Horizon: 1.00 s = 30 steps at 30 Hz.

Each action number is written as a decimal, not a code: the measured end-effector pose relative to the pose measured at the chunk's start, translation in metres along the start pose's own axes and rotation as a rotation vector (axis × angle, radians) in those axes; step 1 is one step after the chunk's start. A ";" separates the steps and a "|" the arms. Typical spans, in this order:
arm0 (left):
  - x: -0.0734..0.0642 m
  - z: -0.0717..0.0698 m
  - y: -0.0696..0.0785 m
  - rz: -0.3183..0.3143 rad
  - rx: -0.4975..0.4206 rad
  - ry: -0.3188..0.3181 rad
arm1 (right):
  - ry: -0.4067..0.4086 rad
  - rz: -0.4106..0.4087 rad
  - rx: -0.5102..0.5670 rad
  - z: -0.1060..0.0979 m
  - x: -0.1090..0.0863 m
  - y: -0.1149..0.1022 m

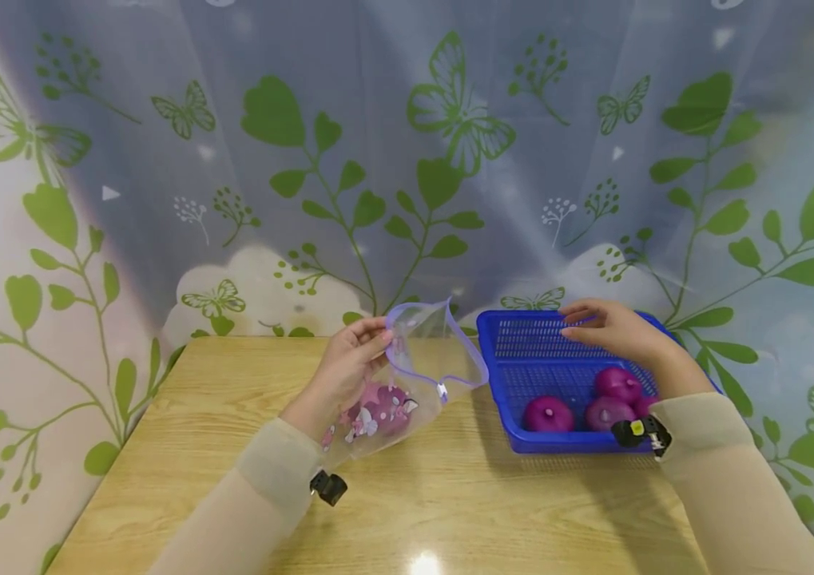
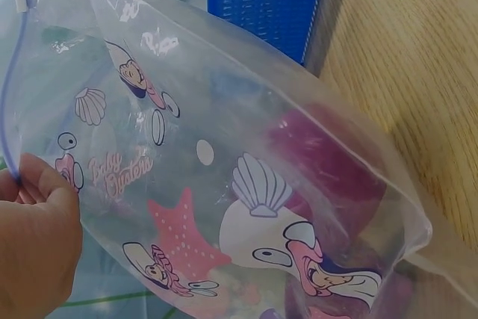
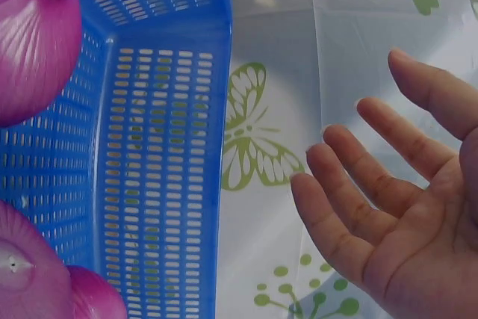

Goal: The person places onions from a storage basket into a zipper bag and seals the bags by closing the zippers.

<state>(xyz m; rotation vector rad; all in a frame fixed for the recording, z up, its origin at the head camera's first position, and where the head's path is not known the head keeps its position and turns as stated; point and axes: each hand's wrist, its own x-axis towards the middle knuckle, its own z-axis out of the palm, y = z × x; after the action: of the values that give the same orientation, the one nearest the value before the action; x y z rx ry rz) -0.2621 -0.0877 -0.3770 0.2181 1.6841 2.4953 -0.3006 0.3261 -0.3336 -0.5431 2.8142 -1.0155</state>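
My left hand (image 1: pixel 349 361) pinches the purple-edged rim of a clear zip bag (image 1: pixel 426 345), whose mouth gapes toward the right. Cartoon shells and a starfish are printed on the bag. Purple onions (image 2: pixel 328 173) show through the plastic at its bottom. Over the far side of a blue basket (image 1: pixel 507 441), my right hand (image 1: pixel 611 326) hovers with fingers loosely spread and nothing in them. Several purple onions (image 1: pixel 549 414) lie inside the basket, toward its near side. In the right wrist view the right palm (image 3: pixel 418 237) is bare, apart from the basket wall.
Both bag and basket are on a light wooden table (image 1: pixel 234 415), the basket to the right of the bag. A curtain (image 1: pixel 378 160) printed with green leaves and butterflies hangs behind the table and along its sides. A white slider (image 1: pixel 442 390) sits on the bag's zip.
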 end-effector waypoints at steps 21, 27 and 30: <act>-0.003 0.001 -0.004 -0.008 -0.004 0.014 | 0.125 0.161 -0.054 -0.010 -0.004 0.032; -0.005 0.003 -0.004 0.000 -0.027 0.020 | 0.150 0.218 0.017 -0.010 -0.006 0.040; -0.005 0.003 -0.004 0.002 -0.029 0.024 | 0.162 0.230 0.067 -0.010 -0.006 0.044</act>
<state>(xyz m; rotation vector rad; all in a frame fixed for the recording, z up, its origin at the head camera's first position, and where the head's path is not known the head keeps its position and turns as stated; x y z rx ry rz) -0.2567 -0.0844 -0.3803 0.1875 1.6559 2.5321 -0.3097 0.3657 -0.3538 -0.1300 2.8798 -1.1474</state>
